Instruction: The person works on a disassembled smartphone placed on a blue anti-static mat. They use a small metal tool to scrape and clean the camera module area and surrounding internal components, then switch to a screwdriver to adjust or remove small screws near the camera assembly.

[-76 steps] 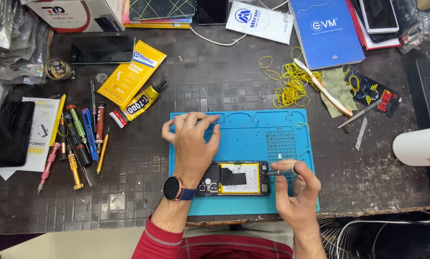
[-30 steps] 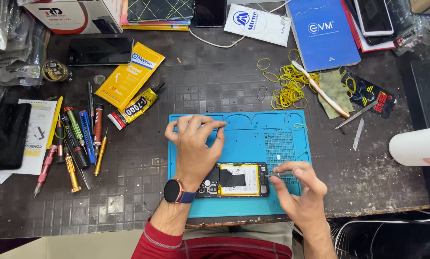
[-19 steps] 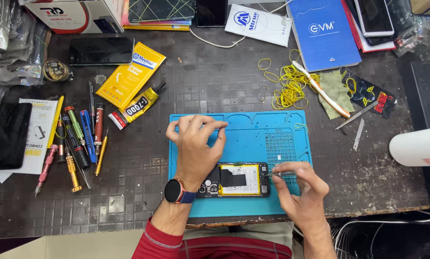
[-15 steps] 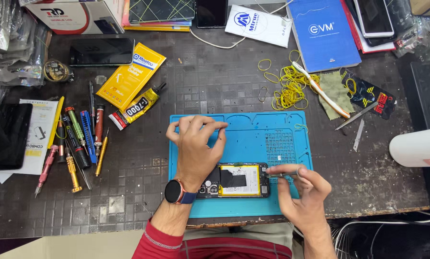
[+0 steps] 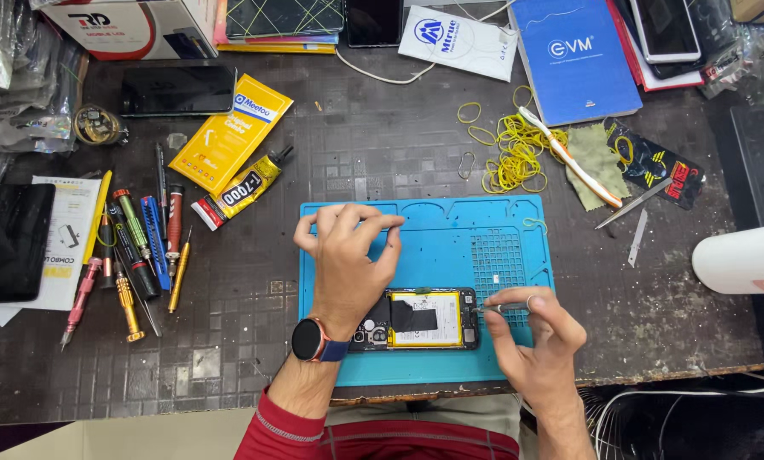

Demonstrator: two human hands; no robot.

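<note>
Right hand [image 5: 537, 345] shifted slightly since earlier frame, tool tip now at phone's right end. Dark surface [image 5: 382, 153] carries blue mat [image 5: 450, 230]. Left hand [image 5: 348, 260] released, fingers spread, palm pressing opened phone [image 5: 424, 319] on mat. Right hand pinching thin metal tweezers [image 5: 499, 307].

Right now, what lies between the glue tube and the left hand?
In the head view, only bare dark table lies between the glue tube and the left hand.
</note>
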